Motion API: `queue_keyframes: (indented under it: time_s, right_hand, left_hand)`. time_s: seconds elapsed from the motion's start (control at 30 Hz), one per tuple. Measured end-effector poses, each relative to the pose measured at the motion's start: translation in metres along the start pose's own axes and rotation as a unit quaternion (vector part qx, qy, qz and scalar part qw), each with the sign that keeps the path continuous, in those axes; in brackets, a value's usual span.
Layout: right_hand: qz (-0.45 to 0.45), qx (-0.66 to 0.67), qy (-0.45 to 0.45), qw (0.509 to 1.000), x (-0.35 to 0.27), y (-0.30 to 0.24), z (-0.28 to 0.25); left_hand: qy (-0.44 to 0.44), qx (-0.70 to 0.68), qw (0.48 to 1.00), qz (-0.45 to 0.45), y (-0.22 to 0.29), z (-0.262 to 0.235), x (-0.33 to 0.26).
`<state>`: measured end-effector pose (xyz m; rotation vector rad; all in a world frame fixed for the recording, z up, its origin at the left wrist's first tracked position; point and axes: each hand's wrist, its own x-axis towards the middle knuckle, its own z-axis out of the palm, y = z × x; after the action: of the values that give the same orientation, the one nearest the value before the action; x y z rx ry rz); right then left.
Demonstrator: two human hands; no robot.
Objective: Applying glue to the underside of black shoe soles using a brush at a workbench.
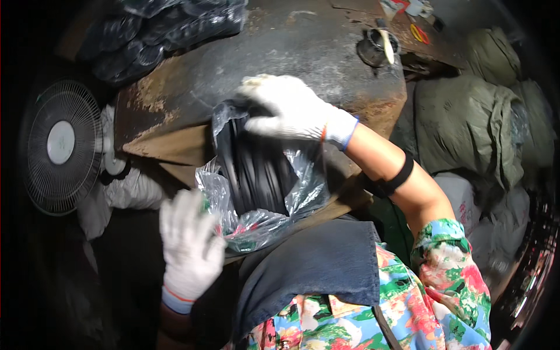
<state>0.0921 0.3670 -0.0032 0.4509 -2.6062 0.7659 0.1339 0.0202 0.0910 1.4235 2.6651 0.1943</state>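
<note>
A bundle of long, glossy black strips or rings point(256, 172) lies partly inside a clear plastic bag point(309, 186) at the near table edge, above my lap. Their exact kind I cannot make out. My right hand point(286, 108), in a white knitted glove, hovers over the bundle's far end, thumb and fingers apart, close to the bag's rim; its fingertips are blurred. To the left of the bag my left hand point(189, 245), gloved likewise, is raised with fingers spread and holds nothing. Red and green print shows on the bag's near part.
The worn dark table point(291, 46) has a rough front edge. Several black items in plastic point(175, 35) lie at its far left. A dark pot point(371, 49) with a pale-handled brush stands far right. A fan point(61, 143) is at left, bulky green sacks point(466, 122) at right.
</note>
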Motion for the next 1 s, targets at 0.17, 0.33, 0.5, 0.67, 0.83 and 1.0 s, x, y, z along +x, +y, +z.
queue_keyframes:
  time_s: [0.17,0.33,0.5,0.67,0.83,1.0]
  right_hand:
    - [0.202,0.03,-0.349,0.915,0.036,-0.032,-0.04]
    - [0.121,0.017,-0.431,0.894,0.06,0.016,0.013]
    - [0.184,-0.144,-0.325,0.916,0.022,-0.001,-0.022]
    - [0.206,-0.128,-0.327,0.913,0.016,-0.002,-0.03]
    - [0.219,-0.113,-0.334,0.91,0.025,-0.004,-0.031]
    - [0.131,-0.113,-0.312,0.934,0.051,-0.03,0.004]
  left_hand:
    - [0.166,-0.164,0.971,-0.041,-0.04,0.001,0.072]
    - [0.127,-0.402,0.904,-0.071,-0.013,0.026,0.15]
    - [-0.026,-0.609,0.768,-0.196,0.021,0.033,0.19]
    - [-0.08,-0.545,0.824,-0.134,0.013,0.041,0.199]
    - [-0.047,-0.549,0.827,-0.114,-0.022,0.061,0.202]
    - [-0.045,-0.664,0.738,-0.109,-0.056,0.06,0.179]
